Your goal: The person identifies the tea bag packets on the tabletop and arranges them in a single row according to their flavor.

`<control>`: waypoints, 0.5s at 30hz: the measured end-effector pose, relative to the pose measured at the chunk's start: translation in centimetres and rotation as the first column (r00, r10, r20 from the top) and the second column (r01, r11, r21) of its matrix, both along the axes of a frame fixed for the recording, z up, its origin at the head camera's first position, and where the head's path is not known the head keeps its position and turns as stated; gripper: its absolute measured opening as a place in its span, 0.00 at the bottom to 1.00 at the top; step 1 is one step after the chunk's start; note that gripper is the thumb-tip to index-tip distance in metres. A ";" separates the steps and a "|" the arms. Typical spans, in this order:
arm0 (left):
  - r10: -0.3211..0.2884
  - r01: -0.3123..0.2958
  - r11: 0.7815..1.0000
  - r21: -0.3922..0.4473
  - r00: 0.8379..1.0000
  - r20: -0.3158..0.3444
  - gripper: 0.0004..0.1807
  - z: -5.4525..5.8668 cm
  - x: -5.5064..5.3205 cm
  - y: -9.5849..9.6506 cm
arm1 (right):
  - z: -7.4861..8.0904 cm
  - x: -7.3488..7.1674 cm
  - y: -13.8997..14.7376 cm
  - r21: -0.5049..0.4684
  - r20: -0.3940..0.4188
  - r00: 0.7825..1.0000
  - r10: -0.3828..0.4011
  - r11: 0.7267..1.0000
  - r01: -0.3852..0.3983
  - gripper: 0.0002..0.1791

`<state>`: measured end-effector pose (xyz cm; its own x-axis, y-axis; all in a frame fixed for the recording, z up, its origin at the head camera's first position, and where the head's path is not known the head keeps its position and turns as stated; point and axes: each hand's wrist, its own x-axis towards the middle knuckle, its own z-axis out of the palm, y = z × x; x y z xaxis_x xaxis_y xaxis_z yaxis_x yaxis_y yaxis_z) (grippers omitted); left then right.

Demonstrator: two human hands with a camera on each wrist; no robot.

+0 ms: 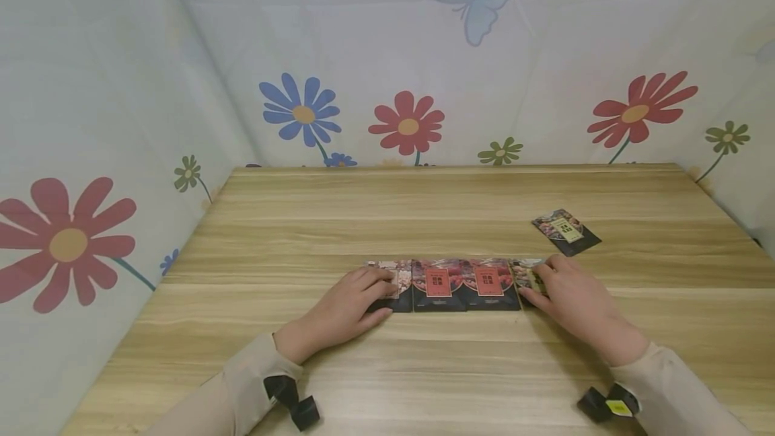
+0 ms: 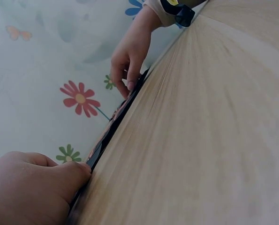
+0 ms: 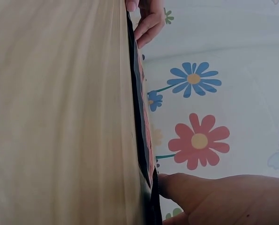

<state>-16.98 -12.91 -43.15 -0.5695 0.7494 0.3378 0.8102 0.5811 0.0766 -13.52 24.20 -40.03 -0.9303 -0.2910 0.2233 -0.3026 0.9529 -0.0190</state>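
Several flat, dark printed packets lie side by side in a row in the head view. At the left end, my left hand [image 1: 353, 301] rests its fingers on a packet with a pale floral print [image 1: 399, 281]. Two packets with red labels, a left one [image 1: 438, 284] and a right one [image 1: 489, 282], fill the middle. My right hand [image 1: 578, 298] holds the right-end packet with a yellowish label [image 1: 524, 273] between thumb and fingers, partly hiding it. In the right wrist view my right thumb [image 3: 177, 185] touches that packet's edge.
Another packet with a yellow label [image 1: 566, 231] lies askew farther back on the right. Everything lies on a wood-grain table [image 1: 387, 214]. A white cloth with printed flowers [image 1: 363, 32] hangs behind and on the left. Black devices are strapped to both wrists.
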 end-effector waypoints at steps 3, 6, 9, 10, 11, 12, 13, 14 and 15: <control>0.004 -0.004 1.000 -0.002 1.000 0.007 0.18 0.0 0.0 0.0 | -0.1 0.0 -0.1 0.006 -0.006 1.000 -0.002 1.000 0.002 0.24; 0.005 -0.005 1.000 -0.003 1.000 0.010 0.18 0.1 0.1 0.0 | -0.1 0.0 -0.1 0.007 -0.014 1.000 0.001 1.000 -0.001 0.24; 0.003 -0.003 1.000 -0.001 1.000 0.007 0.18 0.1 0.1 0.0 | -0.1 0.0 -0.1 0.004 -0.021 1.000 0.009 1.000 -0.009 0.23; 0.003 -0.003 1.000 -0.001 1.000 0.006 0.17 0.1 0.1 0.0 | 0.0 0.0 -0.1 0.005 -0.021 1.000 0.009 1.000 -0.009 0.23; 0.003 -0.003 1.000 -0.001 1.000 0.006 0.17 0.1 0.1 0.0 | 0.0 0.0 -0.2 0.005 -0.020 1.000 0.010 1.000 -0.010 0.23; 0.003 -0.003 1.000 0.000 1.000 0.006 0.17 0.0 0.1 0.0 | 0.0 0.1 -0.2 0.005 -0.019 1.000 0.009 1.000 -0.008 0.23; 0.003 -0.003 1.000 0.000 1.000 0.007 0.17 0.0 0.0 0.0 | 0.0 0.1 -0.2 0.006 -0.018 1.000 0.007 1.000 -0.007 0.23; 0.004 -0.004 1.000 0.000 1.000 0.008 0.17 0.0 0.0 0.0 | 0.0 0.1 -0.2 0.006 -0.017 1.000 0.007 1.000 -0.006 0.23; 0.005 -0.005 1.000 0.000 1.000 0.009 0.17 0.0 0.0 0.0 | 0.0 0.0 -0.2 0.006 -0.015 1.000 0.005 1.000 -0.005 0.23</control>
<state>-16.95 -12.89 -43.13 -0.5765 0.7463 0.3328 0.8064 0.5853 0.0845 -13.47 23.97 -40.01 -0.9255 -0.2968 0.2352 -0.3073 0.9516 -0.0083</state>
